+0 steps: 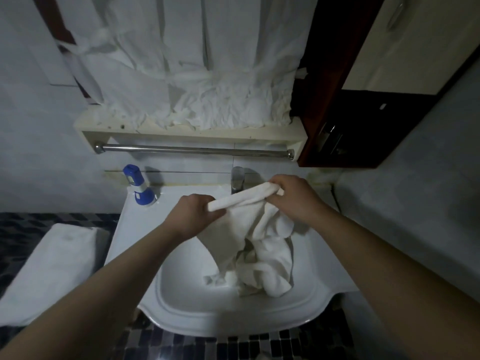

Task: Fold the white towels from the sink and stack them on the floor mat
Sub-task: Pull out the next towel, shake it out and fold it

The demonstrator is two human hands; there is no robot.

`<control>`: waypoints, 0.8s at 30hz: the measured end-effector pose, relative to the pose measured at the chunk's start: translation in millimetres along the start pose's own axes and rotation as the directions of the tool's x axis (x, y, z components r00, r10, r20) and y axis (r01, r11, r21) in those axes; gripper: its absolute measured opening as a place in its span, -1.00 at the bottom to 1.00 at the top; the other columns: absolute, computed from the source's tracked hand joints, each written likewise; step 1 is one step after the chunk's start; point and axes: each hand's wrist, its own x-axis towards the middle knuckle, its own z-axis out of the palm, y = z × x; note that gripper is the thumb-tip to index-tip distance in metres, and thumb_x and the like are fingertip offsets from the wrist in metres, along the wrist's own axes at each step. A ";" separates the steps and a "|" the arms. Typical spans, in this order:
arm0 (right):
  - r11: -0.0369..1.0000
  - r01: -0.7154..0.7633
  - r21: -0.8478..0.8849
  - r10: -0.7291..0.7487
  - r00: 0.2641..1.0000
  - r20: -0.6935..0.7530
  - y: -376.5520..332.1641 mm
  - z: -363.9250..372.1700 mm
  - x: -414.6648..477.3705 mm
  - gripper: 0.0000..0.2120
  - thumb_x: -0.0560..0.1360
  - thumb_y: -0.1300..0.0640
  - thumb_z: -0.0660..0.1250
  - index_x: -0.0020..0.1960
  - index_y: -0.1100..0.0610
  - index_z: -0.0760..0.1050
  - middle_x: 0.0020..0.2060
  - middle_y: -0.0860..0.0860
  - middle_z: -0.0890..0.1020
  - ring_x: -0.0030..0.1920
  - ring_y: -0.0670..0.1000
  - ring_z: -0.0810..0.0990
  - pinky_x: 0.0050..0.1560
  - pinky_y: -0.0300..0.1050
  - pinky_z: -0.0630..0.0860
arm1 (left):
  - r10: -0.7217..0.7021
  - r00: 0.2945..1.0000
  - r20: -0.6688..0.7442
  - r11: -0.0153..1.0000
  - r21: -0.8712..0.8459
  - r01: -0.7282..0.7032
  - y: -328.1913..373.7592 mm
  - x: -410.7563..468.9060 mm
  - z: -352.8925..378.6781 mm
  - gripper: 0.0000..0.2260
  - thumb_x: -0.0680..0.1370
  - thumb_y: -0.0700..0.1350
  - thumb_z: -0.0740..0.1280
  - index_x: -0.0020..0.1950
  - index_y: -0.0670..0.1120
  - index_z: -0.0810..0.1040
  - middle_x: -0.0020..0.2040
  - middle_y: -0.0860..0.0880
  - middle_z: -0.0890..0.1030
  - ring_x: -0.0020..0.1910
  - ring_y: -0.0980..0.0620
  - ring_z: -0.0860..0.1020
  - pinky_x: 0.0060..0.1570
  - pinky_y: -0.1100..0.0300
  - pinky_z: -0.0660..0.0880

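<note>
Dim bathroom, dark mosaic floor [31, 227]: I see a white ceramic sink [181, 305], a white rectangular mat [52, 268] lying left of it. A crumpled white towel [259, 237] trails into the basin; my left hand [197, 214] and right hand [293, 198] each pinch its rolled top edge, fingers curled.

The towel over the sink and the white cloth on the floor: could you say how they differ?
The towel hangs crumpled into the sink; the cloth lies flat and smooth. The left hand and right hand grip the towel; nobody touches the cloth. Both are white.
</note>
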 end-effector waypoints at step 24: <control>0.927 0.092 0.364 0.079 0.900 -0.429 -42.4 -94.2 -13.7 -0.84 0.27 0.12 0.27 -0.34 -0.10 0.56 -0.24 -0.11 0.63 -0.16 -0.08 0.57 -0.18 -0.21 0.45 | -0.288 0.906 -0.310 0.830 -0.553 0.074 12.7 6.3 -65.3 -0.91 0.56 -0.06 0.37 -0.08 -0.01 0.66 -0.20 -0.01 0.65 -0.20 -0.01 0.59 -0.18 0.13 0.49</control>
